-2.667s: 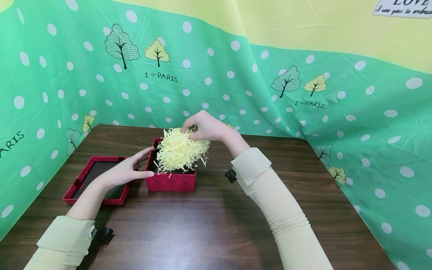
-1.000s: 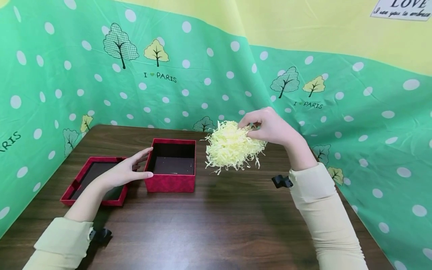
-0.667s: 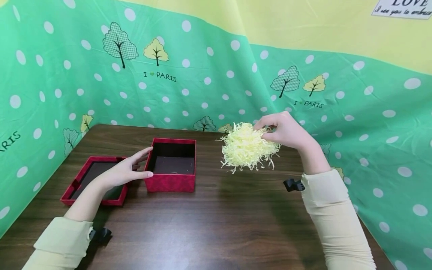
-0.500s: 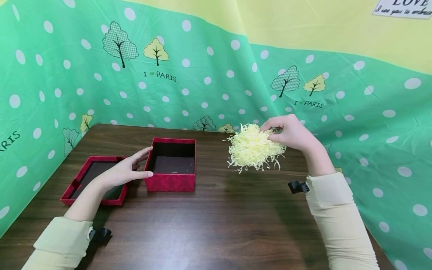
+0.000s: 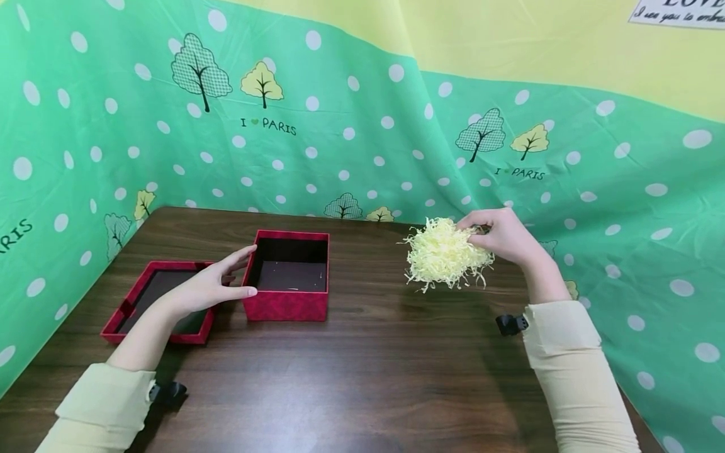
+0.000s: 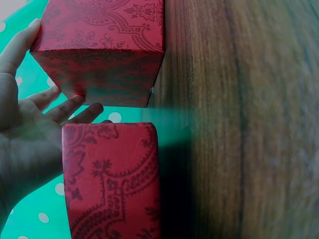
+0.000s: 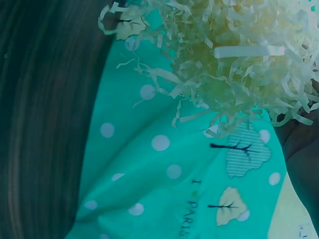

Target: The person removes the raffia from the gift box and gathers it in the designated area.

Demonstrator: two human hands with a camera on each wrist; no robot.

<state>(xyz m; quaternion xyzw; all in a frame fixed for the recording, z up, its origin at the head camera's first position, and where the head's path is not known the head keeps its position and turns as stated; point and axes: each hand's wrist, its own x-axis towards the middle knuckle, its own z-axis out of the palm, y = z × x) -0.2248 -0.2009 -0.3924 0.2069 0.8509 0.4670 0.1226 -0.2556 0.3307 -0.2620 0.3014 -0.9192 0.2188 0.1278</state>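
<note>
My right hand (image 5: 501,233) pinches a fluffy clump of pale yellow shredded paper (image 5: 444,255) from above, over the right half of the table. In the right wrist view the loose paper strands (image 7: 239,55) fill the top, with the hand (image 7: 301,144) dark at the right edge. A red patterned box (image 5: 286,307) stands uncovered, its black inside showing only a few stray strands. Against its left side rests my left hand (image 5: 212,289), fingers extended, thumb at the near corner. The left wrist view shows those fingertips at the wall of the box (image 6: 99,69).
Left of the box lies its red lid (image 5: 189,338), inside up, partly hidden under my left forearm. The dark wood table (image 5: 340,377) ends at a green polka-dot cloth (image 5: 362,157) at the back and sides.
My right hand has lifted the shredded paper out of the box and carried it right, lowering slightly of late. My left hand, the box and the lid have stayed put.
</note>
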